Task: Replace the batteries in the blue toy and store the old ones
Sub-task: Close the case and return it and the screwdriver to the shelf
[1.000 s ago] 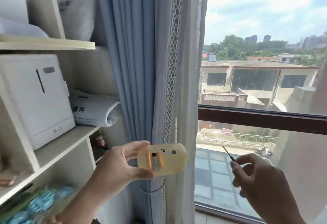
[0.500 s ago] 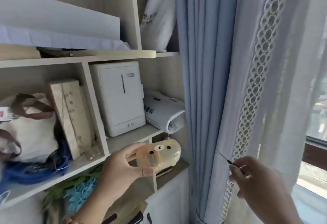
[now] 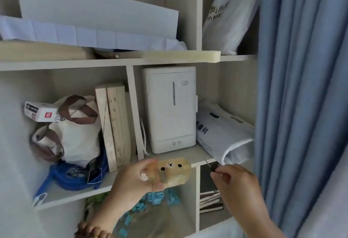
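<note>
My left hand (image 3: 135,179) grips a small translucent yellowish case (image 3: 173,171) with a bear face printed on it, held in front of a shelf unit. What is inside the case is blurred. My right hand (image 3: 237,185) pinches a thin dark screwdriver (image 3: 211,166) whose tip points up and to the left, a short gap to the right of the case. No blue toy shows in this view.
A white appliance (image 3: 169,109) stands on the middle shelf (image 3: 192,157), with a folded white bag (image 3: 222,134) to its right. Wooden boards (image 3: 113,124) and a cloth bag (image 3: 75,130) fill the left compartment. Blue curtain (image 3: 301,87) hangs at right. Books (image 3: 211,198) lie below.
The view has swung left from the window to the shelf unit. Both hands keep their hold on the case and the screwdriver and now sit closer together.
</note>
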Motion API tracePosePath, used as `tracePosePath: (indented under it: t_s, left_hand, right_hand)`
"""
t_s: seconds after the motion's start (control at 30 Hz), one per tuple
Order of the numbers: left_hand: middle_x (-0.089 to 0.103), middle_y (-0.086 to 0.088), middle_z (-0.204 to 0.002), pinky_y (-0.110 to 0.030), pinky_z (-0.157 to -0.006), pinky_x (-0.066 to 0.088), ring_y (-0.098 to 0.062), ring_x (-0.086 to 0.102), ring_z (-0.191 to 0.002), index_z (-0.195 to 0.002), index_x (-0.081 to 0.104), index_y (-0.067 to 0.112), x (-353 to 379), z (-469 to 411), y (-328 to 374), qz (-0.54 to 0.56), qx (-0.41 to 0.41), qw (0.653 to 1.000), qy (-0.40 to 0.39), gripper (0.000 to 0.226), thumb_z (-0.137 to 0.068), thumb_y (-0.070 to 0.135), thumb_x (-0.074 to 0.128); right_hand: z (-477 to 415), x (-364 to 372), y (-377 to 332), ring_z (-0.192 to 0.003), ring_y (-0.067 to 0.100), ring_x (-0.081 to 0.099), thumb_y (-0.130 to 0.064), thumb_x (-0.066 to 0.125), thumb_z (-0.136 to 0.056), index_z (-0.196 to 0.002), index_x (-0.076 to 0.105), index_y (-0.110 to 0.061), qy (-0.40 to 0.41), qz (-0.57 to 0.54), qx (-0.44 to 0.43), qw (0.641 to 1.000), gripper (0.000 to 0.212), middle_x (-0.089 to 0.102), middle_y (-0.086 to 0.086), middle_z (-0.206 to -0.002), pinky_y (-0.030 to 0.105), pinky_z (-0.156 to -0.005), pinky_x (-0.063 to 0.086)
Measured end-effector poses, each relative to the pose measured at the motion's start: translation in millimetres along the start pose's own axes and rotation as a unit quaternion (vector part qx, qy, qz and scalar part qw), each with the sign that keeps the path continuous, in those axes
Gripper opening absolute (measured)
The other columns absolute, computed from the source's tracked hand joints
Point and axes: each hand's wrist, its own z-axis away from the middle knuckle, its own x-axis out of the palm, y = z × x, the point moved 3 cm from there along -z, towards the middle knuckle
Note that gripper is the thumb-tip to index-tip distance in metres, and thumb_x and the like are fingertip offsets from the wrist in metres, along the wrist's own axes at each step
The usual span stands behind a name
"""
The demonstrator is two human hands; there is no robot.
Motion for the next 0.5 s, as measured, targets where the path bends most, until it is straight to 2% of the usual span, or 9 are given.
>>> tracePosePath:
  t_s: [0.07,0.13,0.23,0.3,0.33,0.43,0.5]
  left_hand:
    - [0.073,0.026,-0.092,-0.004,-0.067,0.048,0.019,0.063,-0.087,-0.109,0.06,0.046,7.1,-8.8,-1.9,0.002,0.001,1.0,-0.006,0.077,-0.049,0.016,0.097]
    - [0.072,0.028,-0.093,-0.003,-0.072,0.047,0.022,0.061,-0.09,-0.106,0.057,0.051,15.4,-22.4,-8.5,0.007,0.002,1.0,-0.01,0.076,-0.05,0.017,0.097]
    - [0.069,0.037,-0.094,0.0,-0.07,0.043,0.026,0.057,-0.093,-0.102,0.055,0.057,20.9,-34.2,-14.5,-0.006,0.002,1.0,0.005,0.074,-0.052,0.024,0.097]
    - [0.067,0.041,-0.1,-0.004,-0.076,0.044,0.021,0.06,-0.097,-0.096,0.054,0.063,22.3,-39.9,-18.3,-0.038,0.011,0.999,0.024,0.071,-0.051,0.029,0.097]
    - [0.067,0.036,-0.104,-0.009,-0.082,0.046,0.015,0.062,-0.1,-0.096,0.054,0.065,24.0,-42.4,-19.8,-0.056,0.019,0.998,0.031,0.071,-0.05,0.03,0.097]
    - [0.055,0.032,-0.117,-0.025,-0.098,0.048,0.002,0.058,-0.113,-0.126,0.054,0.05,30.5,-47.7,-18.2,-0.102,0.016,0.994,0.048,0.084,-0.055,0.032,0.094]
    - [0.047,0.036,-0.117,-0.032,-0.093,0.055,-0.003,0.055,-0.118,-0.138,0.05,0.039,34.4,-50.8,-17.0,-0.108,0.0,0.993,0.049,0.089,-0.06,0.031,0.092]
  right_hand:
    - [-15.8,13.5,0.1,-0.064,-0.002,0.056,-0.027,0.075,-0.081,-0.071,0.07,-0.029,-0.013,-0.011,-0.007,1.0,0.012,0.062,-0.011,-0.071,0.005,-0.057,0.036]
    - [-33.4,31.1,3.8,-0.065,-0.003,0.054,-0.026,0.073,-0.083,-0.074,0.071,-0.027,-0.023,-0.017,-0.019,0.999,0.009,0.061,-0.011,-0.071,0.006,-0.058,0.037]
    - [-51.4,54.3,9.4,-0.068,0.0,0.053,-0.025,0.071,-0.085,-0.077,0.069,-0.026,-0.035,-0.026,-0.017,0.999,0.009,0.06,-0.011,-0.074,0.008,-0.058,0.035]
    - [-60.4,69.6,11.7,-0.066,0.001,0.052,-0.024,0.069,-0.087,-0.078,0.067,-0.025,-0.047,-0.029,-0.008,0.998,0.01,0.058,-0.01,-0.076,0.01,-0.058,0.035]
    - [-65.0,76.7,12.6,-0.066,0.001,0.051,-0.023,0.068,-0.088,-0.078,0.064,-0.026,-0.051,-0.032,0.0,0.998,0.011,0.056,-0.01,-0.076,0.01,-0.058,0.035]
    - [-78.7,94.3,13.2,-0.072,0.006,0.051,-0.02,0.064,-0.09,-0.081,0.062,-0.023,-0.052,-0.05,0.019,0.997,0.01,0.058,-0.005,-0.083,0.017,-0.065,0.038]
    - [-87.6,102.6,14.3,-0.078,0.013,0.053,-0.02,0.062,-0.091,-0.084,0.064,-0.019,-0.05,-0.036,0.013,0.998,0.007,0.057,-0.004,-0.086,0.027,-0.073,0.043]
